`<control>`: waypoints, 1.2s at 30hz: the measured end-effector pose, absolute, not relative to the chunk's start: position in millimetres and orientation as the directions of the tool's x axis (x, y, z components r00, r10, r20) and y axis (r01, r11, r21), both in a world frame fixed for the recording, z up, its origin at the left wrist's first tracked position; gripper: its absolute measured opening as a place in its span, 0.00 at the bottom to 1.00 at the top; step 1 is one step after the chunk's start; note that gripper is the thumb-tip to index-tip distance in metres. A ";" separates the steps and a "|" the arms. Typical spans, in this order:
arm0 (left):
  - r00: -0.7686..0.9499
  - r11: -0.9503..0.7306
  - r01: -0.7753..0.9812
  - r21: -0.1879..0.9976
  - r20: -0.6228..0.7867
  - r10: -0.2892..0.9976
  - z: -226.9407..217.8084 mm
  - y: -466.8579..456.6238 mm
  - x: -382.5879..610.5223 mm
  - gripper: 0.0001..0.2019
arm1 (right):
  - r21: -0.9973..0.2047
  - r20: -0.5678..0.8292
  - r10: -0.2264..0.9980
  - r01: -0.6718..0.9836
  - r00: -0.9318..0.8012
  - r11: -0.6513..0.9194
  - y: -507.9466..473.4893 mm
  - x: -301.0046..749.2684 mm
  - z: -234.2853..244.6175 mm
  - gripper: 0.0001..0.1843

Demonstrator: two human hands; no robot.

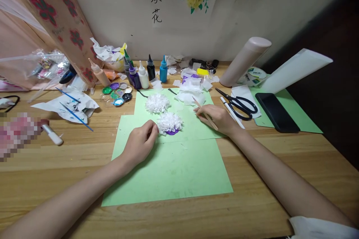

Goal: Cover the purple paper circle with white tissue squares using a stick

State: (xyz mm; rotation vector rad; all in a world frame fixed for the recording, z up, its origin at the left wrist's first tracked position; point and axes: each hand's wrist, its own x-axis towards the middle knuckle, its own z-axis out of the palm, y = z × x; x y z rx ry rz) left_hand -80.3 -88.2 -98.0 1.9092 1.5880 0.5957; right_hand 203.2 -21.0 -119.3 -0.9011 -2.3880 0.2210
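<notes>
Two white ruffled paper flowers lie on green sheets of paper (168, 171). The nearer flower (169, 121) shows a purple painted patch (172, 132) along its front edge; the farther flower (157, 103) sits just behind it, to the left. Curled at the nearer flower's left edge, my left hand (140, 142) has thumb and fingers pressed together; whatever they pinch is hidden. My right hand (215, 119) is closed around a thin wooden stick (209, 118), its slim end pointing up and left. Beyond that stick rests a pile of white tissue paper (190, 96).
Paint bottles (143, 75) and a paint palette (119, 93) stand at the back. Blue brushes (75, 115) lie on crumpled tissue at left. Scissors (238, 104), a white pen (232, 112), a phone (277, 112) and a leaning pinkish bottle (244, 61) are at right.
</notes>
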 end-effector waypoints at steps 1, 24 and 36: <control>0.202 -0.132 0.721 0.680 -0.024 0.979 -98.0 -88.4 -80.7 0.13 | -0.335 0.455 0.656 0.567 -0.602 0.753 -21.0 203.4 -119.2 0.04; 0.400 -0.453 0.681 0.575 0.225 0.888 -104.0 -92.4 -81.0 0.15 | -0.765 0.390 0.865 0.412 -0.316 0.496 -78.0 113.9 -108.1 0.09; 0.500 -0.595 0.643 0.482 0.325 0.803 -107.5 -94.6 -81.9 0.14 | -0.686 0.457 0.842 0.488 -0.287 0.539 -74.6 111.1 -110.4 0.07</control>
